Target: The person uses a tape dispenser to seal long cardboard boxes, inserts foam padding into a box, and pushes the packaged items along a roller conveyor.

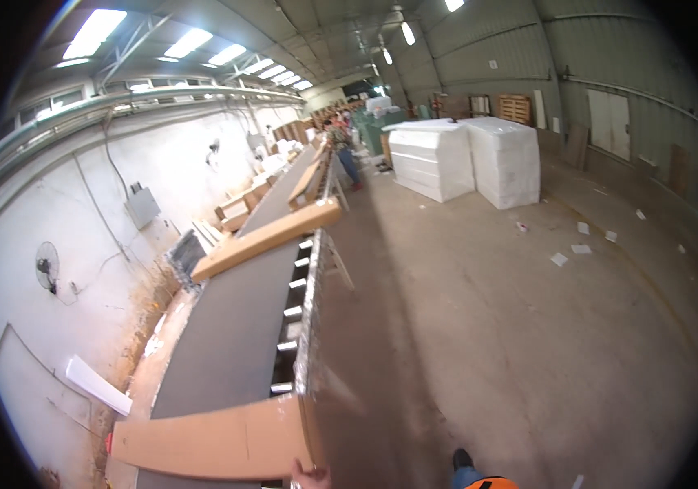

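Note:
A long, flat cardboard box [210, 440] lies across the near end of the conveyor. At the box's near right corner is my left hand [311, 474], its fingers bent around the edge; most of the hand is cut off by the lower edge of the picture. My right hand does not show. Farther along, a second long cardboard box [267, 238] lies slantwise over the grey conveyor belt [227, 334], beyond my reach.
White rollers [293, 311] show along the conveyor's right side. A person [342, 151] stands farther down beside the line. Large white wrapped stacks [504, 163] stand on the floor to the right, near scattered papers [580, 248]. A wall fan [47, 265] hangs at left.

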The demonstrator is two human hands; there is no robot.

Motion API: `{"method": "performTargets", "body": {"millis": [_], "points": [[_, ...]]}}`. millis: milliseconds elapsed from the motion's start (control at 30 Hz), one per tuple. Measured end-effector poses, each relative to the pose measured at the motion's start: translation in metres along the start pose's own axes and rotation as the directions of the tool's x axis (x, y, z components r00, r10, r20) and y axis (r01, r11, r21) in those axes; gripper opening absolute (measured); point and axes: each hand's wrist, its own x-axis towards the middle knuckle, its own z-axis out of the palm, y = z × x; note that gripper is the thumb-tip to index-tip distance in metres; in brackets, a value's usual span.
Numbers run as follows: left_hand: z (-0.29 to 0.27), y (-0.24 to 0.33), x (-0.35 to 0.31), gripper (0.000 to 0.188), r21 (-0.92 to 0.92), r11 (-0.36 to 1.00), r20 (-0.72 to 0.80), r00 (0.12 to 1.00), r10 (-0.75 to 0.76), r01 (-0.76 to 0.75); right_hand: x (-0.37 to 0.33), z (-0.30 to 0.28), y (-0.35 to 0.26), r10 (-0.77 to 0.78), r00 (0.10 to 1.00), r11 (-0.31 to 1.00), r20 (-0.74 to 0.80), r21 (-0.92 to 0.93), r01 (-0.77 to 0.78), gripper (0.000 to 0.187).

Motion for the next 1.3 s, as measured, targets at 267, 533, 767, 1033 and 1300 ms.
{"method": "performTargets", "body": {"millis": [267,533,767,1033,1300], "points": [[0.045,-0.024,-0.014,0.057,-0.014,0.987,-0.27,0.951,0.153,-0.163,0.142,-0.001,-0.392,-0.663,0.744,0.741,0.085,-0.067,0.668,0.058],[0.09,-0.049,0.007,0.054,0.31,0.95,-0.258,0.958,0.128,-0.043,0.044,0.074,-0.791,-0.737,0.671,0.491,0.082,-0.617,0.615,0.072],[0.257,-0.047,0.163,0.019,0.601,0.798,0.15,0.987,-0.06,-0.043,0.081,0.152,-0.856,-0.782,0.6,0.417,0.167,-0.576,0.703,0.086],[0.644,-0.078,0.378,0.06,0.761,0.555,0.516,0.833,-0.201,-0.337,-0.025,0.106,-0.852,-0.44,0.866,0.878,-0.239,-0.318,0.358,0.072],[0.844,-0.196,0.503,0.098,0.522,0.832,0.366,0.831,-0.419,0.189,0.143,0.134,-0.902,-0.028,0.993,0.999,-0.115,-0.028,0.025,0.064]]}}
